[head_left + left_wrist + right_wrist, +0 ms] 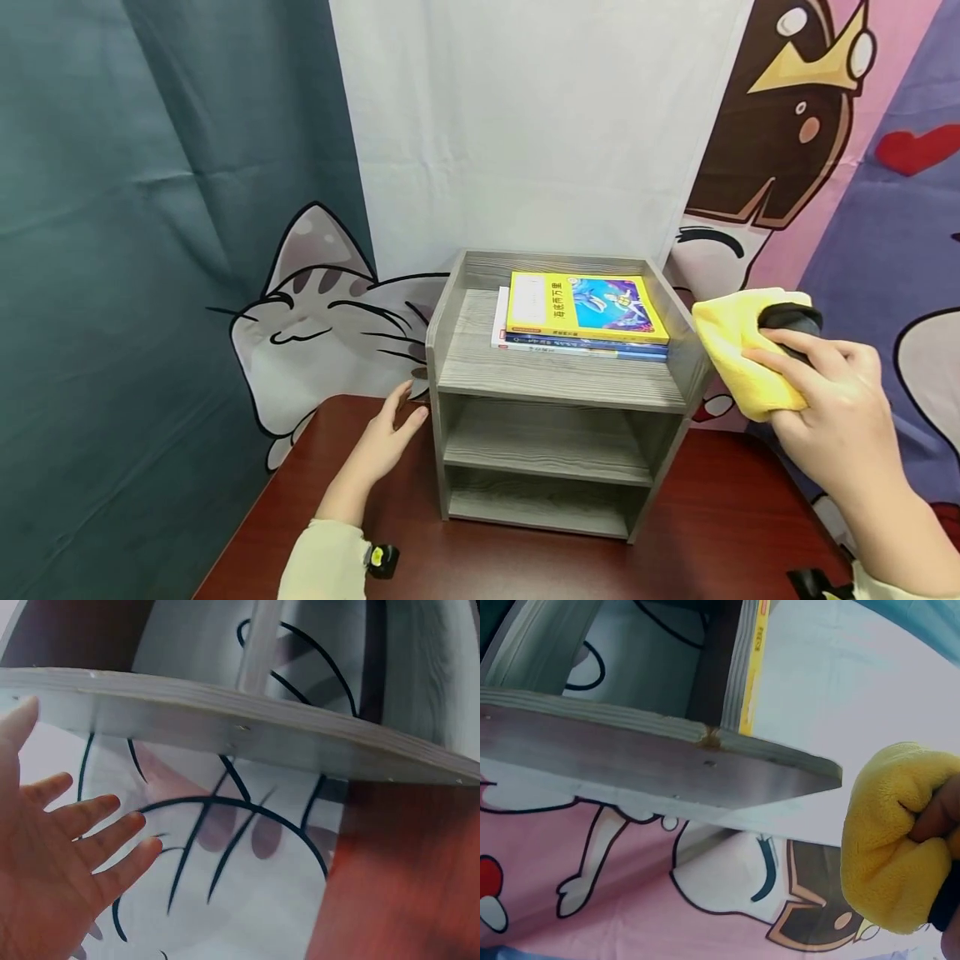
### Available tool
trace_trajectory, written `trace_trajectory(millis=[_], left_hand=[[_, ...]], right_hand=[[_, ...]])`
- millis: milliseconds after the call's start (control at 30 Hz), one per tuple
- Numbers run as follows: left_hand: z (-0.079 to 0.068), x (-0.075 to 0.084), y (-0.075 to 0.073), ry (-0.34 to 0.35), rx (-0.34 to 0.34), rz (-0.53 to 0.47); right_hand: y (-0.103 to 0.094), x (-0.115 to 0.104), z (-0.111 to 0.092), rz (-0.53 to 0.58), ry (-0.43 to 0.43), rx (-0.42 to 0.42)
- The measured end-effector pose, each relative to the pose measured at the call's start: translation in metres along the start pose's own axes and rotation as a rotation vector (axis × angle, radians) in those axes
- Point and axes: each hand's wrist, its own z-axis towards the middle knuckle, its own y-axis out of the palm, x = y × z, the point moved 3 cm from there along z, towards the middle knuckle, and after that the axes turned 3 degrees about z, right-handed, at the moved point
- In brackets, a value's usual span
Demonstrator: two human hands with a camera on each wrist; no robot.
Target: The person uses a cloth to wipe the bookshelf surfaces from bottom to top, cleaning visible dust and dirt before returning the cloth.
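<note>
A small grey wood-grain shelf unit (555,400) stands on the dark red table. On its top board lies a stack of books, the uppermost a yellow book (540,304) with a blue picture. My right hand (847,400) grips a yellow cleaning cloth (738,350) with a black part, raised just right of the shelf's upper side. The same cloth (892,840) shows bunched under the fingers in the right wrist view. My left hand (382,446), fingers spread and holding nothing, is beside the shelf's left side panel (225,724).
The reddish-brown tabletop (720,517) extends on both sides of the shelf. Behind it hangs a printed curtain with a cartoon cat (315,333), a white middle (540,125) and a pink and purple right part. Two lower compartments open toward me.
</note>
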Motion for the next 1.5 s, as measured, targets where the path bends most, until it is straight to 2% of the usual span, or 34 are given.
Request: trace_trajectory(millis=[267,467,700,933,1100,1300,1500], left_hand=[[-0.006,-0.018,0.003,-0.028,0.025,0.100],[-0.011,-0.034,0.009,-0.070,0.030,0.164],[-0.015,-0.049,0.014,-0.138,0.055,0.335],[-0.015,-0.058,0.019,-0.138,0.068,0.485],[-0.015,-0.061,0.019,-0.135,0.101,0.514],[-0.015,-0.063,0.020,-0.153,0.122,0.492],[-0.013,-0.063,0.019,-0.154,0.131,0.488]], right_hand=[[0.002,0.014,-0.018,-0.033,0.109,-0.024],[0.008,0.028,-0.037,-0.019,0.206,-0.024],[0.019,0.045,-0.057,-0.007,0.309,-0.062],[0.037,0.061,-0.079,0.004,0.365,-0.101],[0.051,0.068,-0.092,0.010,0.398,-0.143],[0.063,0.074,-0.107,0.000,0.472,-0.207],[0.069,0.078,-0.121,0.007,0.481,-0.235]])
